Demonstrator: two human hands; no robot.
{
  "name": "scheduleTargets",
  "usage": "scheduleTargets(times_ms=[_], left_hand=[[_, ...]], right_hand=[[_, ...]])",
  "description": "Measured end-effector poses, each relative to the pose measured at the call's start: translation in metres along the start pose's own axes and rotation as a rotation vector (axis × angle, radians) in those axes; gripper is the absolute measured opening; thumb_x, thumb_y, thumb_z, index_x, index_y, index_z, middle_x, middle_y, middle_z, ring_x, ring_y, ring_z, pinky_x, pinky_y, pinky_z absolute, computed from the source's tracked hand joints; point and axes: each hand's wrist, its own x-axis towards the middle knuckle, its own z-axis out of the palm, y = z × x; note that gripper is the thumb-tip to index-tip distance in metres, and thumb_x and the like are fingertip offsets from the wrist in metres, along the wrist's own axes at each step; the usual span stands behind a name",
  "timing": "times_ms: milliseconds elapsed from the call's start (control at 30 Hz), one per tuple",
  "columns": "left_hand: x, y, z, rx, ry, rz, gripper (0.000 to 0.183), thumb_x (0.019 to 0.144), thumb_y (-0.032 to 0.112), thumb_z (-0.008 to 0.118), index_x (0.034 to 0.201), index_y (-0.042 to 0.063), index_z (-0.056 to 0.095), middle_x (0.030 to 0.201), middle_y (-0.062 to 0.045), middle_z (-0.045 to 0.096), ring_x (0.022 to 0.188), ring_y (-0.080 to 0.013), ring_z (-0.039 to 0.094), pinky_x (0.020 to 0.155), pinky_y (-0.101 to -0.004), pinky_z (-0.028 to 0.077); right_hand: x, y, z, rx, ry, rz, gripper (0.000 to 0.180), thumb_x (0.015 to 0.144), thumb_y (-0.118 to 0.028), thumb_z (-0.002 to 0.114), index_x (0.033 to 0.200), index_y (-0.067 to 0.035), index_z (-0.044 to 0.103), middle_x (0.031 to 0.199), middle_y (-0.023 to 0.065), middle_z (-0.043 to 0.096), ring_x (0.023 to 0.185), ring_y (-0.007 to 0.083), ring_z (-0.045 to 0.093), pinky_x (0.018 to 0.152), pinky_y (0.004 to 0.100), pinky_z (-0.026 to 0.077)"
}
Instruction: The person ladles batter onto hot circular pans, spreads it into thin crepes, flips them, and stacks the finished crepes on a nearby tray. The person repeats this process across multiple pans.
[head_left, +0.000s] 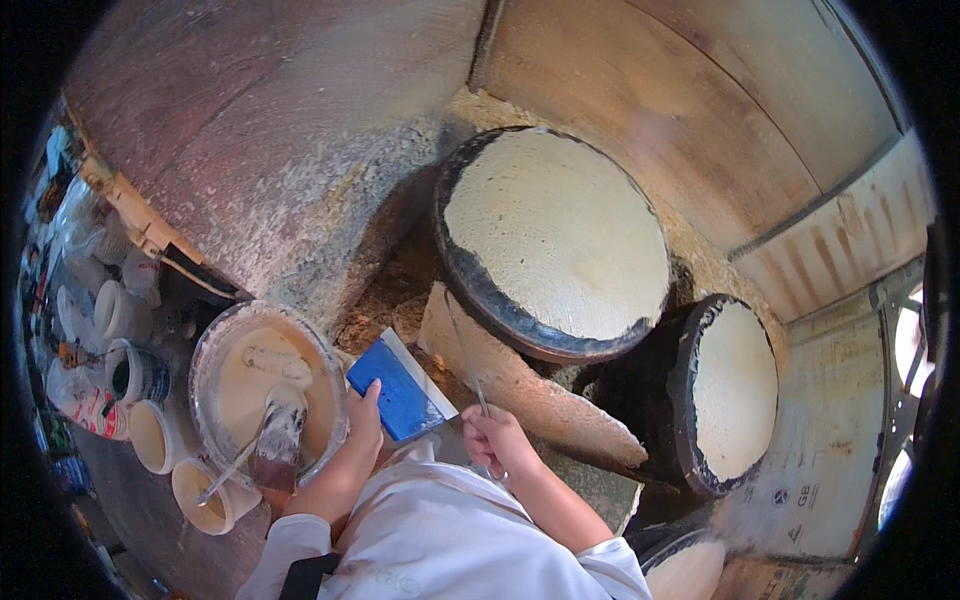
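Note:
My left hand (366, 421) grips a blue plastic spreader with a pale straight edge (401, 386), held in front of my body. In my right hand (491, 439) is a thin metal rod (466, 352) with a ring at its lower end, its far part reaching up and left over a rough board (525, 397). Beyond stands a large round dark-rimmed form with a pale, smooth coated face (555, 232). To the left of my left hand, a bucket of cream-coloured paste (232, 405) holds a wide brush (279, 442) and a roller (276, 365).
A second coated round form (735, 394) stands at the right, and part of another (686, 570) shows below it. Small tubs of paste (150, 437) (206, 499) sit left of the bucket. Plastic bags (86, 397) and containers lie at the far left. Tall panels (675, 112) enclose the back.

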Motion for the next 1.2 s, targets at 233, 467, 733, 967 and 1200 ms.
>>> scheduleTargets(times_ms=[233, 467, 733, 967, 1200], left_hand=[[0.005, -0.009, 0.031, 0.003, -0.096, 0.011, 0.026, 0.085, 0.011, 0.059, 0.109, 0.002, 0.057, 0.102, -0.006, 0.06, 0.091, -0.0182, 0.057, 0.083, -0.0335, 0.044], [0.007, -0.011, 0.058, 0.012, -0.174, -0.027, 0.022, 0.085, 0.008, 0.058, 0.106, 0.001, 0.057, 0.099, -0.005, 0.061, 0.088, -0.0164, 0.057, 0.08, -0.0313, 0.045], [0.001, -0.045, 0.064, 0.11, -0.336, -0.07, 0.027, 0.085, 0.008, 0.058, 0.111, 0.0, 0.055, 0.105, -0.009, 0.059, 0.092, -0.0192, 0.056, 0.084, -0.0334, 0.044], [0.001, -0.062, 0.087, 0.388, -0.481, -0.283, 0.031, 0.087, 0.012, 0.057, 0.115, -0.001, 0.051, 0.114, -0.012, 0.056, 0.096, -0.0243, 0.058, 0.078, -0.0382, 0.049], [-0.028, -0.06, 0.111, 0.628, -0.608, -0.25, 0.037, 0.089, 0.017, 0.056, 0.12, -0.002, 0.048, 0.112, -0.012, 0.057, 0.095, -0.0256, 0.058, 0.073, -0.0392, 0.051]], right_hand=[[-0.08, 0.047, -0.068, 0.16, 0.084, 0.059, 0.007, 0.095, -0.01, 0.042, 0.095, -0.005, 0.046, 0.062, -0.002, 0.034, 0.046, 0.0069, 0.03, 0.036, 0.0231, 0.022], [-0.128, 0.081, -0.109, 0.419, 0.246, -0.011, 0.005, 0.093, -0.006, 0.042, 0.095, -0.005, 0.046, 0.059, -0.0048, 0.029, 0.044, 0.0047, 0.025, 0.037, 0.0222, 0.019], [-0.06, 0.117, -0.145, 0.363, 0.668, -0.217, 0.01, 0.092, -0.012, 0.049, 0.087, -0.004, 0.05, 0.057, 0.0017, 0.046, 0.039, 0.0099, 0.04, 0.034, 0.0255, 0.032], [-0.1, 0.215, -0.129, 0.038, 0.878, -0.182, 0.029, 0.083, -0.026, 0.065, 0.09, 0.001, 0.057, 0.066, 0.009, 0.06, 0.053, 0.0175, 0.058, 0.052, 0.0303, 0.048], [-0.131, 0.31, -0.086, -0.095, 1.436, -0.037, 0.03, 0.076, -0.028, 0.066, 0.088, -0.002, 0.061, 0.072, 0.0156, 0.063, 0.07, 0.0329, 0.062, 0.064, 0.0388, 0.048]])
